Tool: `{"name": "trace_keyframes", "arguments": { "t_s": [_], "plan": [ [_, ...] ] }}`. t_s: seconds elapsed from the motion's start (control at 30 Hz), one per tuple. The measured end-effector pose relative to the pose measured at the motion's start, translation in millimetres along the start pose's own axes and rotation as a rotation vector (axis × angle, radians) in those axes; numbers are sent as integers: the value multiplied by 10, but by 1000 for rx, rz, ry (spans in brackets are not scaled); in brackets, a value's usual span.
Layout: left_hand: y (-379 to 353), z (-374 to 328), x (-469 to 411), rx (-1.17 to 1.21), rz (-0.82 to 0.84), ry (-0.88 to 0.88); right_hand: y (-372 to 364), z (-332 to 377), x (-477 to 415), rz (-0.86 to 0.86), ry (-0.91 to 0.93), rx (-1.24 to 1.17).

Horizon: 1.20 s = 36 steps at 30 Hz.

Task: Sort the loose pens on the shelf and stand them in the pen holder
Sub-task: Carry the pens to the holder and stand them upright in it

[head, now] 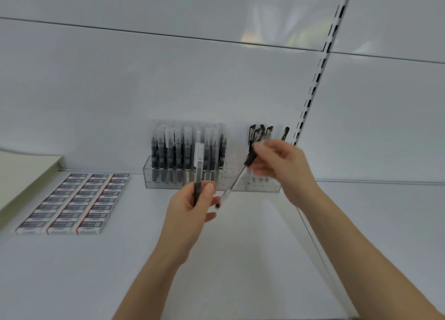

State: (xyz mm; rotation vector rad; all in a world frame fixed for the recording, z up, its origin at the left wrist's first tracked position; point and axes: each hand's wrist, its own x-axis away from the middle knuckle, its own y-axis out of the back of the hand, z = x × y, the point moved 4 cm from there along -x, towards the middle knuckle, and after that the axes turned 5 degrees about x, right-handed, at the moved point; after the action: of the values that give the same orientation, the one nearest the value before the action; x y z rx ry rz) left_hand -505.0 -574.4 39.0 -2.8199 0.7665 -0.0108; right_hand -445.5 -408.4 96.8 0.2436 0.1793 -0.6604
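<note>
**Pens in both hands, in front of the pen holder**

Pens are in the middle of the frame. The left hand (192, 206) grips a dark pen with a pale cap (199, 165) and holds it straight up. The right hand (281, 168) pinches a see-through pen (234, 183) by its black end. That pen is tilted, and its low end is close to the left hand's fingers.

Just behind the hands, the clear pen holder (265, 187) stands on the white shelf (240, 247), right up against the back wall. Its left part is packed with capped pens (185, 151), all standing up. Its right part has a few black-clip pens (261, 133).

The upright pen covers part of the packed row. The right hand covers the lower part of the black-clip pens, so I cannot count them. The hands are blurry.

At the lower left of the frame, small flat packs (72, 204) lie in three neat rows on the shelf. A pale board (24, 173) lies at the left edge. A slotted rail (320, 67) runs up the wall at the upper right.
</note>
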Motion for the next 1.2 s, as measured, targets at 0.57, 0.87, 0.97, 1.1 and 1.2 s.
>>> {"name": "trace_keyframes", "arguments": {
  "t_s": [0.57,0.87,0.97,1.1,1.2],
  "plan": [
    [127,-57,66,-125,-62,43,370,-21,-450,-333,244,522],
    [113,-64,69,-64,-47,9,251,-256,-525,-206,113,733],
    [105,-80,70,-71,-20,-47,295,-223,-333,-285,73,662],
    [6,-64,64,-135,50,-90,13,-157,65,-18,-43,205],
    [-115,-51,72,-229,135,-97,-197,-84,224,150,-25,82]
  ]
}}
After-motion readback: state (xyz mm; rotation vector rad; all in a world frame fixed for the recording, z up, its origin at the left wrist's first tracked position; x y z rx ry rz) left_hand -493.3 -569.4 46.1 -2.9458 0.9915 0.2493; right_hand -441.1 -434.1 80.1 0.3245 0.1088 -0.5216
